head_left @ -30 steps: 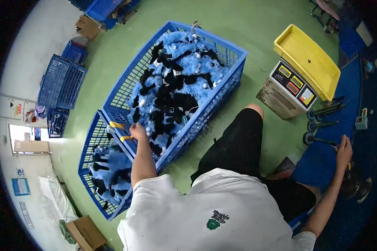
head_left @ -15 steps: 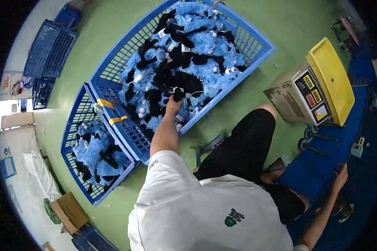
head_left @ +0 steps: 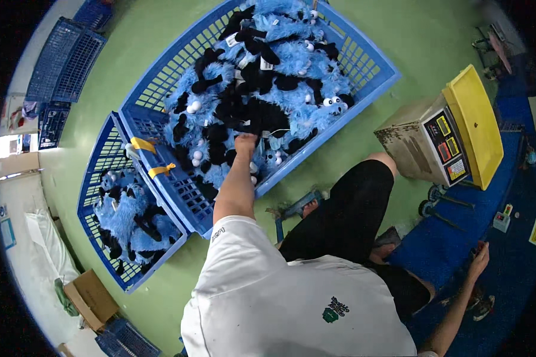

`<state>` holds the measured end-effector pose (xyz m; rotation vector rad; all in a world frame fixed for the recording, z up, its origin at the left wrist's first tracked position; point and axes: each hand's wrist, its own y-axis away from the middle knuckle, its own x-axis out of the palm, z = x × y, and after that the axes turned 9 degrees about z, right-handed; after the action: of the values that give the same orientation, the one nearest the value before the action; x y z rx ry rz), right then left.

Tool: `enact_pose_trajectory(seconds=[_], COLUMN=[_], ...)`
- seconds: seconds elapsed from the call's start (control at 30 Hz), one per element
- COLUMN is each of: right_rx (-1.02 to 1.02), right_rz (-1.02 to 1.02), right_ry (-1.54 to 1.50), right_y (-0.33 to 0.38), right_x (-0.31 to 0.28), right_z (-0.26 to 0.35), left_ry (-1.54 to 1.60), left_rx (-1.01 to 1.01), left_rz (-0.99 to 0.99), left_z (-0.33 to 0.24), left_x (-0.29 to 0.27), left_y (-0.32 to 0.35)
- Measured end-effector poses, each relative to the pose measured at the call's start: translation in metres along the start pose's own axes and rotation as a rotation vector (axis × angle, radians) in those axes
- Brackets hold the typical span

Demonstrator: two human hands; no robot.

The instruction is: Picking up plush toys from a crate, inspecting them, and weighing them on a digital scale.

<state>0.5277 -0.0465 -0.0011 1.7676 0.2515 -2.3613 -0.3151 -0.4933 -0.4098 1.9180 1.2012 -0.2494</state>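
Note:
Blue shaggy plush toys with black limbs and white ball eyes fill a large blue plastic basket in front of me. My left hand reaches into the basket. Its fingers are closed at the black part of a plush toy near the middle of the pile; the fingertips are partly hidden. Far out to my right, my right hand is held low above a dark blue surface. Its fingers are curled, with something small and dark at them that I cannot make out.
Left of the large basket is a smaller blue basket with more plush toys. Yellow ties hang on the large basket's edge. A scale with a yellow pan stands at the right. Stacked blue crates and a cardboard box lie at the left.
My left hand has shifted slightly, and the black limb that stood up at its fingers no longer shows there. My right hand is a little lower. The whole view has shifted slightly.

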Motion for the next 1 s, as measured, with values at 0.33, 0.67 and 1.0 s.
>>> enact_pose_trajectory(seconds=[0.33,0.67,1.0], right_rx=[-0.097,-0.002,-0.117], right_rz=[0.089,0.247,0.307], right_ry=[-0.307,-1.504,-1.221], right_y=[0.022,0.022,0.077], right_x=[0.0,0.039,0.01], right_z=[0.227,0.345,0.266], left_ry=[0.65,0.267,0.398], left_rx=[0.792,1.375,-0.036], left_rz=[0.448,1.384,1.747], left_z=[-0.325,-0.307,-0.333], left_x=[0.031,0.112,0.192], left_y=[0.319,0.515,0.484])
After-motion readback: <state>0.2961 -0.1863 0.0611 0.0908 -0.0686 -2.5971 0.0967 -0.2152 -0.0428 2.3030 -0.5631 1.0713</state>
